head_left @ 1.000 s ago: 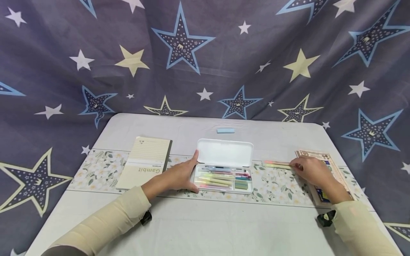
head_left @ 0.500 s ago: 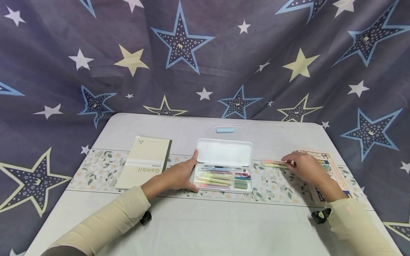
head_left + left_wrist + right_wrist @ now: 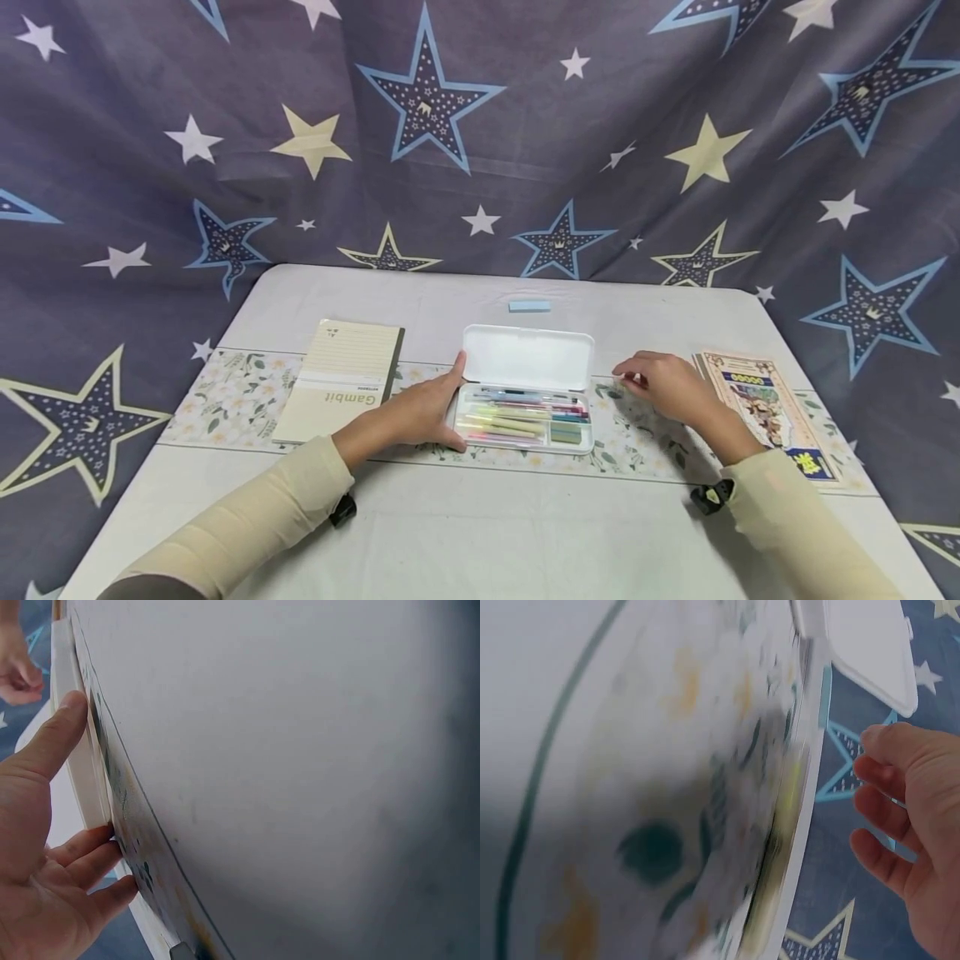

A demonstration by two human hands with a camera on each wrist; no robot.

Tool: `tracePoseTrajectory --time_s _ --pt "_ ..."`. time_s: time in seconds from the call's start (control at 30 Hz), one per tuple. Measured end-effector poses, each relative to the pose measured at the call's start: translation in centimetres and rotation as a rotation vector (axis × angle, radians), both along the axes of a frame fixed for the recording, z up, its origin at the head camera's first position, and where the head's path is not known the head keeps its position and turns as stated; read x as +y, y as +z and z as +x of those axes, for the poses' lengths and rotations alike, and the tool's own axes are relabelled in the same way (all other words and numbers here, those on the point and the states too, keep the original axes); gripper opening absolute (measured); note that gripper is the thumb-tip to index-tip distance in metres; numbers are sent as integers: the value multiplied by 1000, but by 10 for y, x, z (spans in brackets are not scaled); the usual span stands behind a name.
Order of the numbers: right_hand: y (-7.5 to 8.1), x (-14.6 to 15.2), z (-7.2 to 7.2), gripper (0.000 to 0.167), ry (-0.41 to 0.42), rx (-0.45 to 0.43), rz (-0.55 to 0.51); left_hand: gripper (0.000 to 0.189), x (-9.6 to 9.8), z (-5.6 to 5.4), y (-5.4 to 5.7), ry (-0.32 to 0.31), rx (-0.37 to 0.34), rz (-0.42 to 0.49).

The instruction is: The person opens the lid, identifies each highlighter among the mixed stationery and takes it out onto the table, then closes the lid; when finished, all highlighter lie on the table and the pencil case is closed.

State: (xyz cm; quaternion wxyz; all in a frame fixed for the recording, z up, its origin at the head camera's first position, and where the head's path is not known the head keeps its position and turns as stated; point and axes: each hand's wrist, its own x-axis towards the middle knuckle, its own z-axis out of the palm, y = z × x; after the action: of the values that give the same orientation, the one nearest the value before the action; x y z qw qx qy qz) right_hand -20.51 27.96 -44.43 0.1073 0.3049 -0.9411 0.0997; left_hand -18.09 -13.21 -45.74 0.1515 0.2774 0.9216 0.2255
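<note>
My right hand (image 3: 662,385) hangs loosely empty, left hand (image 3: 422,412) spread against the oblong white case (image 3: 528,357); three o'clock's slim yellow pen (image 3: 774,856) looks light: pinch mid-barrel.

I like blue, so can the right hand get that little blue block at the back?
Probably yes: the right hand looks empty, and the blue block lies uncovered. The open white lid sits near the direct way, though, so a small detour may help.
</note>
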Motion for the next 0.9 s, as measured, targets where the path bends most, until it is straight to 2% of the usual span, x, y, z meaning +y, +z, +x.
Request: tracePoseTrajectory --time_s 0.3,0.9 --pt "2 -38 -4 14 75 40 -4 147 -1 -1 1 6 -3 0" --pt "0 -82 1 18 172 -77 -16 148 0 -1 -2 5 4 -3"
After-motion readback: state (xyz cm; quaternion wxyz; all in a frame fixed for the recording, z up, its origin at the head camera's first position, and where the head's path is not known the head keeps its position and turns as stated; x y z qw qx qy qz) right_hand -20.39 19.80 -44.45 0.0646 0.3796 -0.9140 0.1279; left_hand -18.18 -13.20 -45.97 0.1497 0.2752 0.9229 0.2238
